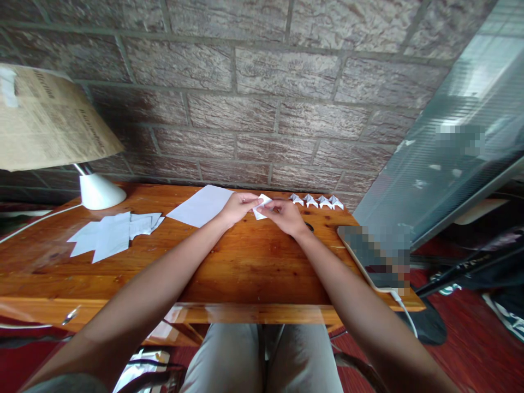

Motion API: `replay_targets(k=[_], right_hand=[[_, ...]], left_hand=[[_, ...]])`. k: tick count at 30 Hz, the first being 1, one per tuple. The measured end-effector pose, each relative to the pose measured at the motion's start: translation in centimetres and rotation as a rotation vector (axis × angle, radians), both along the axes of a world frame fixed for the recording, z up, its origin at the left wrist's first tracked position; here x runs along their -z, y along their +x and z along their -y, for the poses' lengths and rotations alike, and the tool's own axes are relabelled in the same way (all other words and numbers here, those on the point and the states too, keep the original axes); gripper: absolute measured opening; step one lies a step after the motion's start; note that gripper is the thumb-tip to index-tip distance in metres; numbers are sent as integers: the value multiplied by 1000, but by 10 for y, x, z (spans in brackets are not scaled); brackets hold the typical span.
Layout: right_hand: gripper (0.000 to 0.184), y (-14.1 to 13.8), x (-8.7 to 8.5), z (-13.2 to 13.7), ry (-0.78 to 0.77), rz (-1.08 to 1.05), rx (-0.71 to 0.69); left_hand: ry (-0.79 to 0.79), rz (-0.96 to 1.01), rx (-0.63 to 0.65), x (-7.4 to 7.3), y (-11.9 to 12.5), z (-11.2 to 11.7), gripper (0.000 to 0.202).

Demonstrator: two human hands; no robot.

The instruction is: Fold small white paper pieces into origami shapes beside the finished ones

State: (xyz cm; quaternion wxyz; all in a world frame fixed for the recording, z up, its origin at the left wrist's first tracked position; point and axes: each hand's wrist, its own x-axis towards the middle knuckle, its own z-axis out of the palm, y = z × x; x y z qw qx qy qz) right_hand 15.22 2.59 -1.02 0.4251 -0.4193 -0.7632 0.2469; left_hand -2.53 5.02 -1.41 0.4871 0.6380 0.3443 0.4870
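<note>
A small folded piece of white paper (260, 212) is held between my two hands above the far middle of the wooden desk (245, 262). My left hand (238, 207) pinches its left edge between thumb and fingers. On the opposite side, my right hand (286, 215) grips the paper's right edge, fingers curled. Several folded white paper pieces (311, 201) stand in a row by the wall, just beyond my right hand. A large white sheet (200, 207) lies flat to the left of my left hand. Part of a dark object (309, 226) shows beside my right wrist, mostly hidden.
Overlapping pale paper pieces (110, 234) lie on the desk's left side. A white lamp base (100, 190) with a newsprint shade (53, 120) stands behind them. At the right edge rests a tablet-like device (368, 262) with a white cable (405, 314). A brick wall (262, 109) borders the back.
</note>
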Motion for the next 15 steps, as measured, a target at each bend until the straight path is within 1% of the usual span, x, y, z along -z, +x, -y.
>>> replay_targets(k=[4,8,15], right_hand=[[27,0,-1,1,-7,11,40],[27,0,0,1,-32,20,60],[21,1,1,-1,-34,-1,46]], left_hand=[[-5,13,-17,-1,2,2,38],[-43,33,-22,-2,2,4,40],[-111,76,51,0,0,4,40]])
